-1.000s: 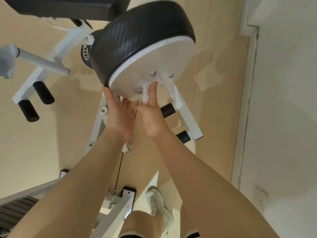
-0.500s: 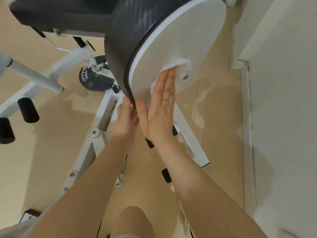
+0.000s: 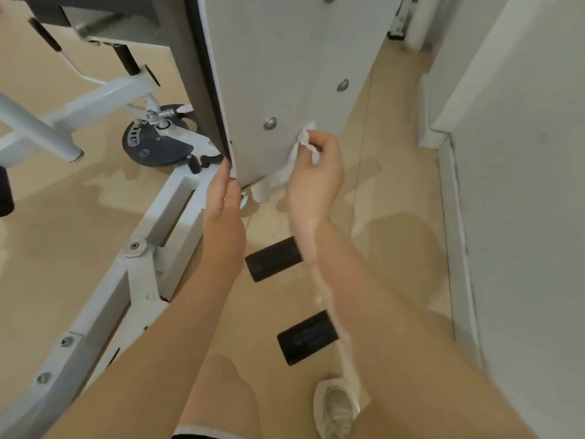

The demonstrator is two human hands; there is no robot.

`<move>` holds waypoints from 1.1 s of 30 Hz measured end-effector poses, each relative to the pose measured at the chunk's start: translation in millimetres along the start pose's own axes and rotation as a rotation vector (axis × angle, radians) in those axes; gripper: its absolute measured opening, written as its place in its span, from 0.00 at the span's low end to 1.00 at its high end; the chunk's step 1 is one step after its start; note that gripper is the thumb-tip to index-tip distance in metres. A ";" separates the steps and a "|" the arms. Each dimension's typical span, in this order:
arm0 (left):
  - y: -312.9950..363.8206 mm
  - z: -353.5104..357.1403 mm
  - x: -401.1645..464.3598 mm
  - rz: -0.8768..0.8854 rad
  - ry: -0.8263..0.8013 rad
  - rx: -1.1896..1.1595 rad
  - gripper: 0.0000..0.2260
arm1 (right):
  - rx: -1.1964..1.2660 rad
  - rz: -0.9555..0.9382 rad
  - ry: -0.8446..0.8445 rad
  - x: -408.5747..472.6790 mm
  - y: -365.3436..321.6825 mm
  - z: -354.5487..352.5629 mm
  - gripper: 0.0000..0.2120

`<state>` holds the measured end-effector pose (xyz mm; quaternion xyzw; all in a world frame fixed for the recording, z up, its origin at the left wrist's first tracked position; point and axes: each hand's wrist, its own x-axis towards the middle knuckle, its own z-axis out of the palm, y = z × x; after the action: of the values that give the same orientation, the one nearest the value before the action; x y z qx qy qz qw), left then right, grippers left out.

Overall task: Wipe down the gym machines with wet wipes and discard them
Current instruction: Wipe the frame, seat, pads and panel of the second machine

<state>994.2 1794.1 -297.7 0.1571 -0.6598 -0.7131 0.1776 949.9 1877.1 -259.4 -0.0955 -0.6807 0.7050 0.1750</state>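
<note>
The white back plate [image 3: 278, 58] of a black padded machine cushion fills the upper middle, with round bolts on it. My right hand [image 3: 316, 175] grips a crumpled white wet wipe [image 3: 305, 144] and holds it against the plate's lower part, just right of a bolt. My left hand [image 3: 221, 194] has its fingers straight and touches the plate's lower left corner beside the black edge of the pad [image 3: 205, 90].
The white machine frame [image 3: 133, 264] runs diagonally at the left, with a dark adjustment disc [image 3: 155, 144]. Two black rubber-capped feet [image 3: 273, 258] lie on the beige floor. A white wall [image 3: 522, 185] stands close on the right. My shoe [image 3: 337, 407] is below.
The view has moved closer and lower on the back plate. My right hand went from flat on the wipe to gripping it crumpled, lower down. My left hand stays at the plate's edge.
</note>
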 end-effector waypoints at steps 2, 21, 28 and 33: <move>-24.6 4.1 -3.1 -0.043 -0.041 0.104 0.18 | -0.240 -0.016 -0.144 15.5 28.1 -33.6 0.11; -136.5 29.4 39.1 -0.130 -0.778 1.271 0.32 | -1.161 -0.547 -1.203 53.2 213.3 -125.1 0.35; -137.8 29.4 42.9 -0.107 -0.782 1.323 0.32 | -1.261 -0.558 -1.218 107.9 204.8 -43.2 0.26; -138.2 31.7 43.6 -0.097 -0.792 1.322 0.32 | -0.968 -0.296 -1.097 88.2 197.1 -71.4 0.29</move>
<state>934.6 1811.2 -432.5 -0.0075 -0.9553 -0.1809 -0.2337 872.3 1974.0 -449.9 0.2963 -0.9103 0.2420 -0.1583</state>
